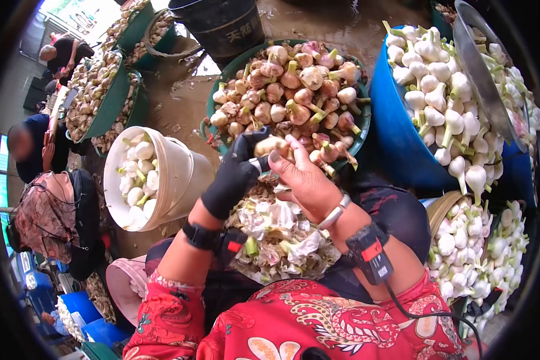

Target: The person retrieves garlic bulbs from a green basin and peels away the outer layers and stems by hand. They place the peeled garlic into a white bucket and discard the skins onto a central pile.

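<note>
My left hand (240, 165), in a black glove with bare fingertips, is closed around a pale brownish garlic bulb (271, 147). Thumb and fingers of my bare right hand (306, 180) pinch the same bulb from the other side. Both hands are over the near edge of a green tub (209, 108) heaped with unpeeled, reddish-brown garlic bulbs (291, 78). Below them, in my lap, lies a pile of papery garlic skins (282, 240) with bits of green stem. Part of the bulb is hidden by my fingers.
To the left stands a white bucket (189, 171) with peeled garlic. A blue tub (396, 144) of white bulbs is at right, a metal basin (486, 78) leaning over it. A black bucket (222, 30) stands behind. Other people (57, 141) sit at far left near more tubs.
</note>
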The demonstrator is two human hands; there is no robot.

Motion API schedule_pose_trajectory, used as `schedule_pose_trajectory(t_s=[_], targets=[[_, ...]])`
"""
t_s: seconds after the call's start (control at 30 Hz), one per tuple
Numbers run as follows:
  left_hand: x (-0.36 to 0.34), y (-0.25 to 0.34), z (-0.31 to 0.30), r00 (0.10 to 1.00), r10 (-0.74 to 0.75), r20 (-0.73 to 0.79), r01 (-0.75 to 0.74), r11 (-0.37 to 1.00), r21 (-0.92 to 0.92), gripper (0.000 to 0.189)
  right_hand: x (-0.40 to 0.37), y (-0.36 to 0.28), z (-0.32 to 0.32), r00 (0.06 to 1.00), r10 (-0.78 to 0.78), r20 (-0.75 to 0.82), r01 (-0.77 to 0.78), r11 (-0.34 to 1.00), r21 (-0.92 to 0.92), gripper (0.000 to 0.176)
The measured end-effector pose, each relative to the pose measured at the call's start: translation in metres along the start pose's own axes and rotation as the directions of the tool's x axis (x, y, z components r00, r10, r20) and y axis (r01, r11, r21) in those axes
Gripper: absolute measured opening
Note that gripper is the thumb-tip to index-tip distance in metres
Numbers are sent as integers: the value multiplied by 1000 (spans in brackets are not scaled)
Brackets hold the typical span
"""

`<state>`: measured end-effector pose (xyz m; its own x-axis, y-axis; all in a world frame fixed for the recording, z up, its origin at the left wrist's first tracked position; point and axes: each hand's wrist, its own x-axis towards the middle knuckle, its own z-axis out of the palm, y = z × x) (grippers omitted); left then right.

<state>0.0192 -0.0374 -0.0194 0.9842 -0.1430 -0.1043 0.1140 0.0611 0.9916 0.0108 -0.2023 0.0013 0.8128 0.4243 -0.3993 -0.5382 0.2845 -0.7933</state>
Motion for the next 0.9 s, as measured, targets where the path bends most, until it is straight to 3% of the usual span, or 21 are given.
schedule_pose_trajectory(t_s=[0.03,0.1,0.13,0.17,0.2,0.23,0.3,0.33,0.37,0.4,0.43,0.47,0.6,0.63,0.67,0.7,0.77,0.83,0.9], targets=[[-15,30,12,999,-35,0,35,998,53,41,-1,1,6,998,52,-35,-47,991,126,60],[-40,45,7,974,-211,-83,180,942,-283,34,2,9,4,994,-100,-49,109,969,222,46],[-48,43,-2,991,-7,-131,15,998,53,30,1,5,3,990,-141,18,133,964,231,42],[-54,37,-15,974,197,-113,-140,912,386,28,-3,0,3,992,-114,48,103,978,184,46],[-57,39,-27,973,206,-103,-120,837,533,27,-1,2,6,973,-227,46,222,970,99,47],[-59,37,-29,971,211,-114,-119,836,535,27,0,3,9,940,-338,54,338,941,14,48],[-56,35,-21,987,2,-163,-1,1000,3,28,-2,3,13,935,-343,94,349,934,-69,54],[-53,46,-7,976,-182,-115,94,840,-534,29,-2,5,16,917,-372,142,383,922,-61,55],[-53,44,-8,976,-186,-116,95,837,-540,29,-3,8,18,899,-397,188,413,909,-54,57],[-52,40,-8,990,86,-109,-90,995,-31,28,-3,10,20,896,-408,177,420,907,-36,58],[-50,36,-9,949,314,36,-294,832,470,28,-3,12,21,898,-403,177,416,908,-43,58],[-42,25,-19,840,499,214,-482,503,718,28,-3,13,22,882,-446,149,461,884,-83,58],[-42,30,-18,847,480,227,-429,367,825,28,-1,17,21,894,-443,64,447,892,-62,57],[-45,35,-11,967,251,-54,-206,885,416,27,-1,18,20,915,-401,34,402,916,-15,57],[-47,38,-7,983,-124,-135,95,974,-206,26,-2,18,20,923,-383,30,382,924,27,55],[-47,35,-8,983,-126,-133,97,974,-207,26,-2,18,19,924,-382,28,382,924,27,55],[-47,27,-12,984,-164,-67,120,895,-429,25,-2,17,16,951,-310,0,307,942,134,53],[-47,29,-11,982,-167,-86,114,894,-433,26,-3,13,14,950,-310,24,304,943,132,52],[-47,29,-13,982,-68,-176,38,985,-169,27,-4,8,14,947,-319,40,310,938,153,55]])
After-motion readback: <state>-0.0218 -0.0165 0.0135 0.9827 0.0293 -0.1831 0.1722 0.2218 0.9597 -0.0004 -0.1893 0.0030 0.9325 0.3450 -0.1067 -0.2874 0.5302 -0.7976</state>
